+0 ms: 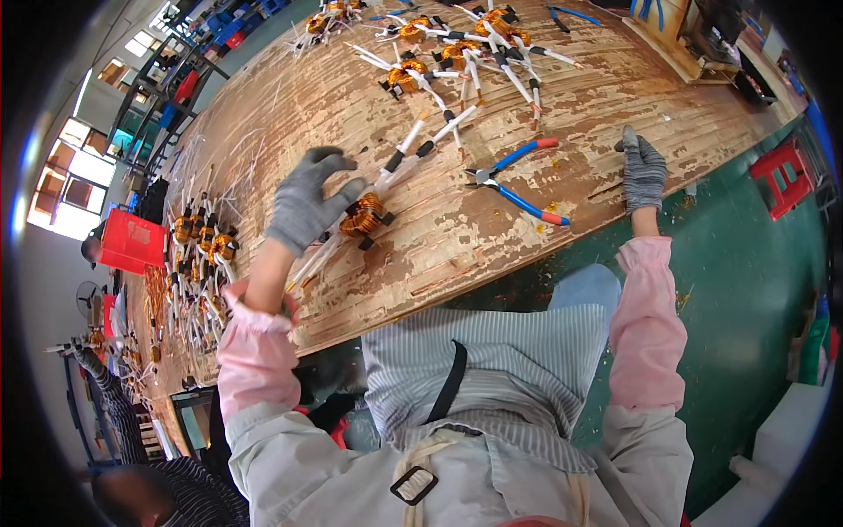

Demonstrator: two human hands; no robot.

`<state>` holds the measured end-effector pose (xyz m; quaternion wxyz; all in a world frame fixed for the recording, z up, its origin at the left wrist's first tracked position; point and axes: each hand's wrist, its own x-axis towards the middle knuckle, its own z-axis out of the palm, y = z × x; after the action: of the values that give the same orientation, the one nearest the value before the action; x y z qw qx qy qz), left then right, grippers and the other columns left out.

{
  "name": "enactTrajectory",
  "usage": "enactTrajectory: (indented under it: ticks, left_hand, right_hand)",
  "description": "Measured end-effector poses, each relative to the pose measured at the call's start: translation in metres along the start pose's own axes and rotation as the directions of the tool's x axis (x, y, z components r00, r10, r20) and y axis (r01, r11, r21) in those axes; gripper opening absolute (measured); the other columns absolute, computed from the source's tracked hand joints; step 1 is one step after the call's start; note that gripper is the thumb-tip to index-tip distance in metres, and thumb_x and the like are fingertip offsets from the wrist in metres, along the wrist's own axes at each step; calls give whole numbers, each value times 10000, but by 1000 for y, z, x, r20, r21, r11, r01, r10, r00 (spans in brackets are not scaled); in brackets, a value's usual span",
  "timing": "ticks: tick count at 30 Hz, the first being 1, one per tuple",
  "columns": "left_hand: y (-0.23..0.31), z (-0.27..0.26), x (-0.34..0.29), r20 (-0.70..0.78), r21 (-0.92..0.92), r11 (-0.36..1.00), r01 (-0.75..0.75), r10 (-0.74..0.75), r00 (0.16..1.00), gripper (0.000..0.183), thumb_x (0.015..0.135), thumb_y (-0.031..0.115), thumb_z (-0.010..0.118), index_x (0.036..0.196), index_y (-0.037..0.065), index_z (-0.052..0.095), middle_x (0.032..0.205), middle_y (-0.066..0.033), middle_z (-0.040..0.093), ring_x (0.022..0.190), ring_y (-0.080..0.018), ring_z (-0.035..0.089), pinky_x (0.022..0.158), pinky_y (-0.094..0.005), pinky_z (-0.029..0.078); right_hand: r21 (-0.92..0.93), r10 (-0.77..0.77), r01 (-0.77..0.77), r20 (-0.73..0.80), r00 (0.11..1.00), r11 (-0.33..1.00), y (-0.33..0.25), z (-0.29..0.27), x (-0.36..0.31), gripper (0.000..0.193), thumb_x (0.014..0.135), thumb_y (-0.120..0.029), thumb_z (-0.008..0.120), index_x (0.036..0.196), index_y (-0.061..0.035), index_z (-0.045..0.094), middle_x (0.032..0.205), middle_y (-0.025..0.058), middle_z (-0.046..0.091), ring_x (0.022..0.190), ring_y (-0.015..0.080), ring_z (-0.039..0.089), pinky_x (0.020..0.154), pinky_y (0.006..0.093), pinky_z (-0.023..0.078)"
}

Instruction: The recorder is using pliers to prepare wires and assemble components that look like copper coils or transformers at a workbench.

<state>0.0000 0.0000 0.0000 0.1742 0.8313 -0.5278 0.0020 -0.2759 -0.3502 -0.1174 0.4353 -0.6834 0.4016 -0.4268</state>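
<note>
Grey-gloved left hand (307, 206) partly masks the copper-wound ring coil with white-sleeved leads (363, 218); contact cannot be determined. The inner side of the grey-gloved right hand (644, 174) is hidden. Heaped copper-wound coils (221, 247) overlap too closely to count. Dark-striped co-worker (200, 494): cut off by the lower edge, head blurred.

Room left on tabletop (606, 105) between pliers (485, 177) and right hand (645, 173). Near-edge strip pinched by pliers' nearer handle; passage leftward obstructed by single coil (362, 217). Far side barred by clustered coils (406, 77); left side crowded by heaped coils (224, 247).
</note>
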Motion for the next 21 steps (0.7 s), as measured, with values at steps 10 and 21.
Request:
enactTrajectory:
  ticks: [10,21]
  left_hand:
    - [-1,60,92,351,-286,947,146,-38,936,400,814,310,659,1067,6,603,925,-106,645,831,-172,588,762,-308,470]
    - [-14,89,96,267,-283,953,112,-33,963,408,842,393,560,1008,27,629,873,-195,641,798,-329,611,741,-381,463]
  right_hand:
    - [-68,-45,43,-21,999,997,2,4,2,369,899,-312,547,828,42,624,750,70,642,686,111,517,706,245,433]
    - [-97,-95,92,-34,995,991,1,3,-1,359,899,-304,547,795,31,620,714,59,625,675,108,507,698,248,432]
